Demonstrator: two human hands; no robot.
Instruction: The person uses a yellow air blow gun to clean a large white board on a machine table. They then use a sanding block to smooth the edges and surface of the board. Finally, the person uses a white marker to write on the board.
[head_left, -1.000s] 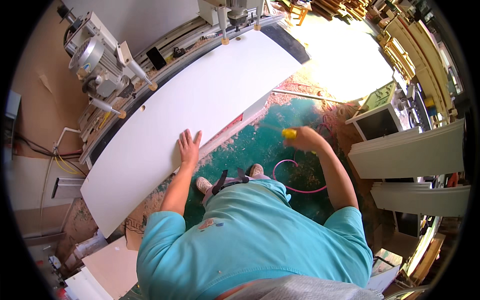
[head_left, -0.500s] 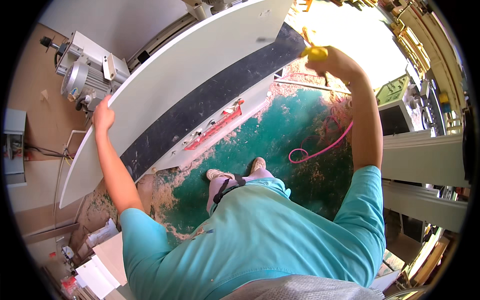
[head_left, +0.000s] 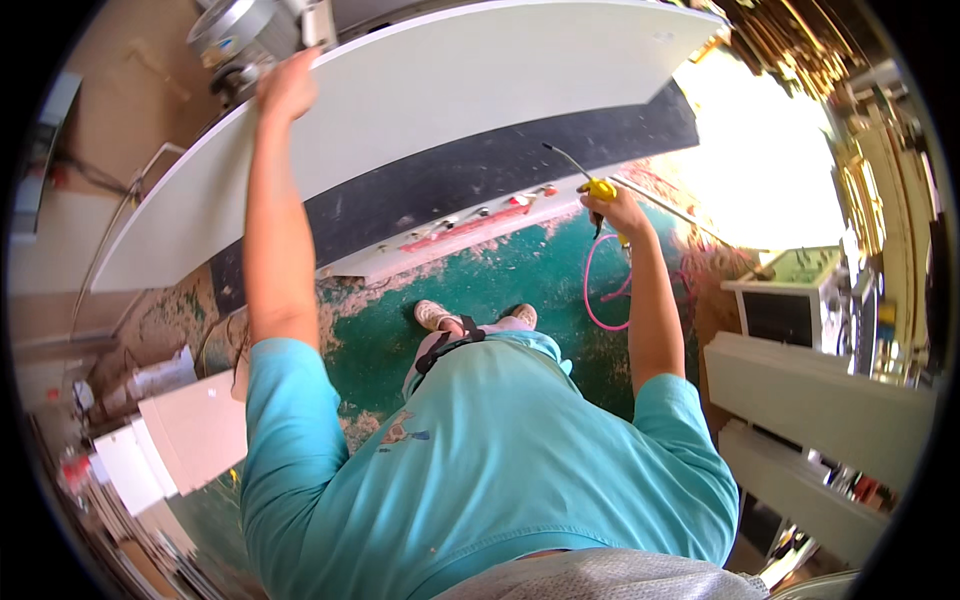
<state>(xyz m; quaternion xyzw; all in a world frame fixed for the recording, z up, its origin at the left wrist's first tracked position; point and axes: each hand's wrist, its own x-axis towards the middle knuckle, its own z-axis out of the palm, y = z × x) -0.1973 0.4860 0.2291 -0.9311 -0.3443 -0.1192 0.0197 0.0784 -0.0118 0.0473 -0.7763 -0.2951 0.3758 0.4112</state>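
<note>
A long white panel [head_left: 440, 95] rests on the black bed [head_left: 450, 180] of a machine in front of me. My left hand [head_left: 287, 88] is closed over the panel's far edge, close to the motor; its fingertips are partly hidden. On the right, my right hand [head_left: 622, 212] grips a yellow air blow gun [head_left: 601, 189] by its handle. The gun's thin nozzle points up and left above the black bed, apart from the white panel. A pink air hose [head_left: 588, 290] hangs below that hand in a loop.
A grey motor [head_left: 245, 32] stands behind the panel at the left. Knobs line the machine's front [head_left: 470, 228] beside a red strip. Sawdust litters the green floor [head_left: 540, 275]. White boards [head_left: 800, 395] are stacked at right, near a cabinet [head_left: 790, 305]. Cardboard [head_left: 200, 430] lies at left.
My right hand has come nearer and lower with the blow gun, from the bed's far right end. My view has turned, so the panel and bed lie more level across it. My left hand still grips the panel.
</note>
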